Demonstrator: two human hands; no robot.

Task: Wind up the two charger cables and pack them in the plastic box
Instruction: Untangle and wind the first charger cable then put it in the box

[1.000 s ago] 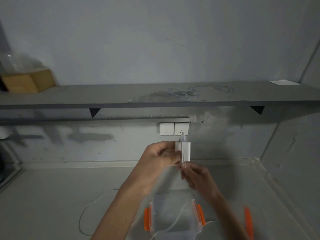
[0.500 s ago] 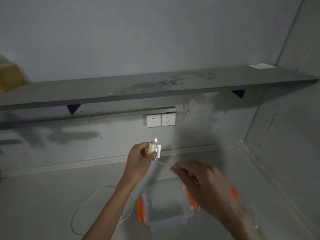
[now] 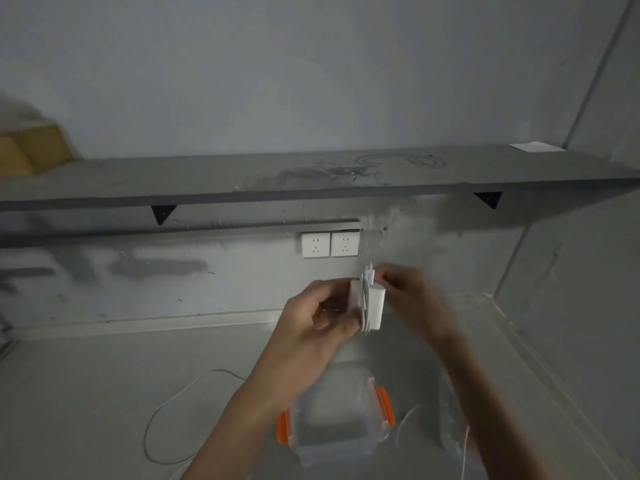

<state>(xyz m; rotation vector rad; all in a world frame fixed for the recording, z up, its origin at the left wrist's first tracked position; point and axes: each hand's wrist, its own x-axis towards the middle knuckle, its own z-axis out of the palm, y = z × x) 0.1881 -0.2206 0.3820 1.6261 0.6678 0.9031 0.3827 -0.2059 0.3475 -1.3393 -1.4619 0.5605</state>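
My left hand [image 3: 313, 320] grips a white charger block [image 3: 372, 306] held up above the counter, with several turns of its white cable wound round it. My right hand [image 3: 410, 292], blurred by motion, pinches the cable at the block's top right. Below the hands stands the clear plastic box [image 3: 334, 415] with orange clips, open. A second white cable [image 3: 173, 407] lies in a loose loop on the counter to the box's left. More thin white cable [image 3: 465, 445] hangs by my right forearm.
The box's clear lid [image 3: 450, 420] lies right of the box. Two white wall sockets [image 3: 329, 244] sit under a grey shelf [image 3: 311, 181]. A cardboard box [image 3: 31, 150] is on the shelf's left end, a white paper [image 3: 536, 147] on its right. A side wall [image 3: 571, 306] closes the counter on the right.
My right hand swung out over the box and came back up to the charger's top, bringing the cable around it. My left hand kept its grip on the charger.
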